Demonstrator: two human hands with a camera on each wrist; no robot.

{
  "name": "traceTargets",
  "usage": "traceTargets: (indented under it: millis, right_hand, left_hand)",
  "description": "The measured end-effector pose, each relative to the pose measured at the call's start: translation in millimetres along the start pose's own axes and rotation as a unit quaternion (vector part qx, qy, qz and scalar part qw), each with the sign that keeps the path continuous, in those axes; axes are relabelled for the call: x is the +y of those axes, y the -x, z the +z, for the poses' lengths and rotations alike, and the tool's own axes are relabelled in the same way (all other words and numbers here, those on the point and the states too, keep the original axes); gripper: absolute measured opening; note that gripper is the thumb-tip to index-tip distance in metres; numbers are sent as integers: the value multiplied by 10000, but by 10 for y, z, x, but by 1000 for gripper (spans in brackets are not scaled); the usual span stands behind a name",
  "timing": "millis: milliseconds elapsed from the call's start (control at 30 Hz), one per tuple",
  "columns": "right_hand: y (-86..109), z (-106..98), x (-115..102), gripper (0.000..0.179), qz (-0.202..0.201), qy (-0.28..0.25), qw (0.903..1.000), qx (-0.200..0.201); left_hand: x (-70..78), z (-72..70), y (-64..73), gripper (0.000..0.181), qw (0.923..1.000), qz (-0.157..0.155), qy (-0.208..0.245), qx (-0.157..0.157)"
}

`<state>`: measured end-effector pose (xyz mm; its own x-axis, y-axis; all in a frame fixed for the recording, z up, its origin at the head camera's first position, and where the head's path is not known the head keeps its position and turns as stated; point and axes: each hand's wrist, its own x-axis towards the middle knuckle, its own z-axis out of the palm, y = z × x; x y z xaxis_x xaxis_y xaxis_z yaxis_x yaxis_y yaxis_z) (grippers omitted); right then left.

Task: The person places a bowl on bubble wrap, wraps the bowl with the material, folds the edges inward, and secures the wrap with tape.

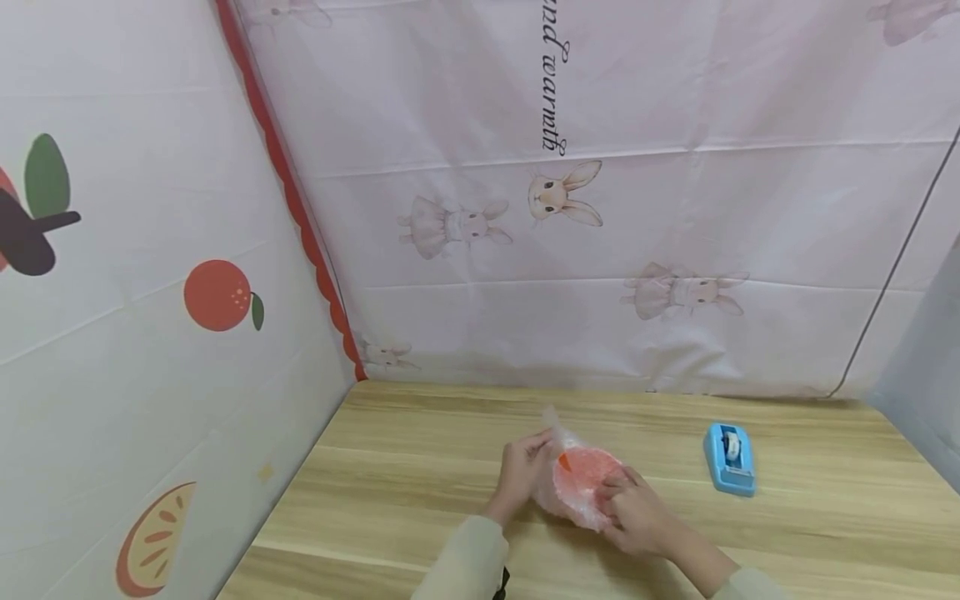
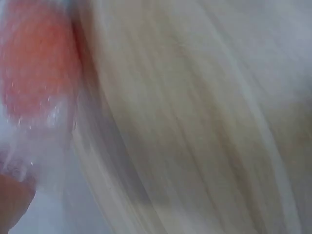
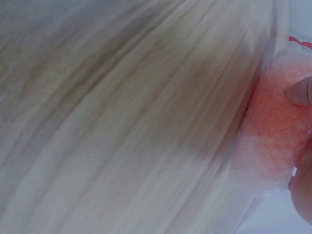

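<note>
Between both hands, in the head view, is an orange-red object (image 1: 581, 468) covered by clear bubble wrap (image 1: 551, 492). The wrap hides what kind of object it is. My left hand (image 1: 521, 471) pinches the wrap's loose upper left part. On the other side my right hand (image 1: 633, 510) grips the wrapped object, thumb and fingers around its right edge. The right wrist view shows a fingertip pressing the wrapped object (image 3: 275, 114). At the left edge of the left wrist view, the orange-red bundle (image 2: 39, 63) looks blurred, with part of a finger below it.
A blue tape dispenser (image 1: 731, 458) with a roll of tape stands to the right of the hands on the wood-grain table (image 1: 405, 467). A rabbit-print cloth (image 1: 600, 333) hangs behind the table, and a fruit-print cloth (image 1: 135, 367) borders its left side.
</note>
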<state>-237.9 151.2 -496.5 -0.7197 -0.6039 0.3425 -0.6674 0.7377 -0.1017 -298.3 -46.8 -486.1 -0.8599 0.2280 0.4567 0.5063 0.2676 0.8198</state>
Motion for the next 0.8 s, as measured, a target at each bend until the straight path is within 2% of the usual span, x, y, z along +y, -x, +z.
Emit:
traceTargets:
  millis: [100, 233, 333, 533, 667, 800]
  right_hand:
    - [-2, -7, -3, 23, 79, -63, 9999, -88]
    - [1, 2, 1, 25, 96, -53, 9998, -168]
    - [4, 12, 5, 27, 9, 59, 10000, -73]
    - [5, -1, -10, 26, -66, 142, 9999, -24]
    - [5, 0, -14, 23, -13, 44, 9998, -170]
    - [5, 8, -13, 18, -12, 23, 9998, -188]
  left_hand:
    - [27, 32, 47, 22, 9990, 163, -77, -409]
    - [55, 36, 115, 23, 9909, 525, -841, -914]
    - [64, 31, 153, 22, 9773, 929, -1507, -1164]
    - [57, 29, 163, 15, 9414, 1818, -2478, -1392]
    - [53, 29, 142, 5, 9263, 2076, -2708, -1598]
    - [65, 24, 134, 10, 9139, 2016, -2943, -1939]
